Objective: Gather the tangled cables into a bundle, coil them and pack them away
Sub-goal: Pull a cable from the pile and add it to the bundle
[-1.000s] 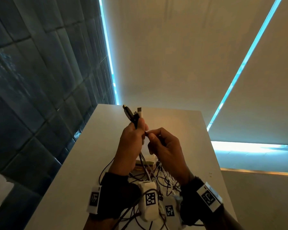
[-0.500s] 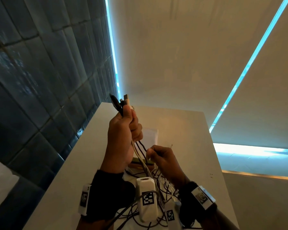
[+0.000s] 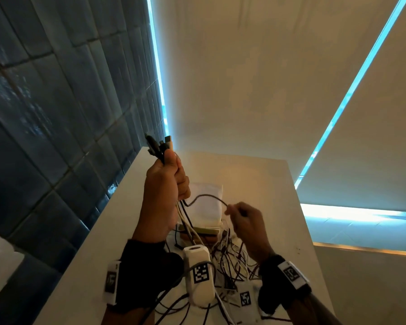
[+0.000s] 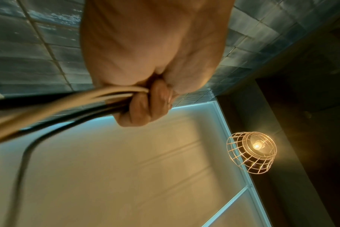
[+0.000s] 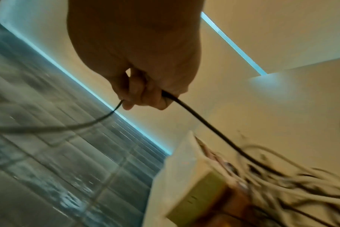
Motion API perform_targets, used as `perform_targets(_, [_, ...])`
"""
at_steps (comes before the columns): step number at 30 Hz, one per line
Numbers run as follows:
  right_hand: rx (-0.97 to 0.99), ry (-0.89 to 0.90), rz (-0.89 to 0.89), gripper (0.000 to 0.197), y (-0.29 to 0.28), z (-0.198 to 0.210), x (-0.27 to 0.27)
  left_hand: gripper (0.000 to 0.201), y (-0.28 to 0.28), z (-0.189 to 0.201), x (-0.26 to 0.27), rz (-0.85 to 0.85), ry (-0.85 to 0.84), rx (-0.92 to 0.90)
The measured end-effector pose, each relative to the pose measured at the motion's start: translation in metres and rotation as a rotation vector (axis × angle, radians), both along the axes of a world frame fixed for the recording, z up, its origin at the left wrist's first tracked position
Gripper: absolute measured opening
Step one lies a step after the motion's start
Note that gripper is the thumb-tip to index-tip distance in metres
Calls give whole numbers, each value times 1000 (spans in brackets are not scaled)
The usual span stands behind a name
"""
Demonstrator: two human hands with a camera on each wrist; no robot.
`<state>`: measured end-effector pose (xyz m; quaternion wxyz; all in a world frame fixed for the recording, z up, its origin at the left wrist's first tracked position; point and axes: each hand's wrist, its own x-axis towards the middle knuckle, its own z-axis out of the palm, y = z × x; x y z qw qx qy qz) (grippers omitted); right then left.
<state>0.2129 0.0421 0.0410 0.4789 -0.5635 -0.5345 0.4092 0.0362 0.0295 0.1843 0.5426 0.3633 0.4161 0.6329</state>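
My left hand (image 3: 167, 184) is raised over the white table (image 3: 256, 184) and grips a bundle of black and cream cables (image 3: 161, 146), plug ends sticking up above the fist. The same bundle (image 4: 99, 98) runs out of my left hand (image 4: 144, 107) in the left wrist view. My right hand (image 3: 242, 219), lower and to the right, pinches one black cable (image 3: 204, 198) that arcs over from the bundle. That black cable (image 5: 194, 116) passes through my right hand (image 5: 144, 96) down to the tangled pile (image 3: 230, 259) on the table.
A white box (image 3: 206, 205) with an olive and brown base stands on the table behind the tangle; it appears as the white box (image 5: 184, 176) in the right wrist view. A dark tiled wall (image 3: 56, 113) runs along the table's left edge. A caged lamp (image 4: 251, 152) hangs overhead.
My left hand has lifted the cable ends up and to the left. My right hand left the bundle, dropped to the tangle, and now draws one black cable out to the right.
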Motion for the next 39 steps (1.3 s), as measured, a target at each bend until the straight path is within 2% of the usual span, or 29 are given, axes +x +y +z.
perform_targets(4, [176,245,83,16,-8,66,-10,33,-1,-7,9,17,57,-77])
perform_targets(7, [280,281,245,19,-19,88,-17,30,-1,-8,12,-61,60,-120])
perform_targets(9, [308,263,340,20,-25,91,-21,32,-2,-4,12,-163,-10,-103])
perform_targets(11, [291,243,405,19,-28,86,-22,34,-4,1,12,-255,-150,-65])
perform_targets(13, [244,225,442,18,-29,76,-22,37,-6,5,10,-269,-247,-15])
perform_targets(15, [187,235,454,24,-29,65,-21,38,-5,8,7,-261,-267,31])
perform_targets(17, [153,235,450,30,-28,54,-20,38,-5,8,8,-255,-251,33])
perform_targets(21, [129,194,437,26,-18,33,-23,38,-10,3,14,-218,-155,23])
perform_targets(30, [-8,31,292,26,-8,-40,-15,40,-12,8,-4,-152,-157,66])
perform_targets(36, [-65,-124,170,24,1,-56,-7,40,-11,5,-7,-135,-160,45])
perform_targets(39, [-64,-136,0,25,13,-51,-2,40,-5,-3,-5,-130,-182,-9])
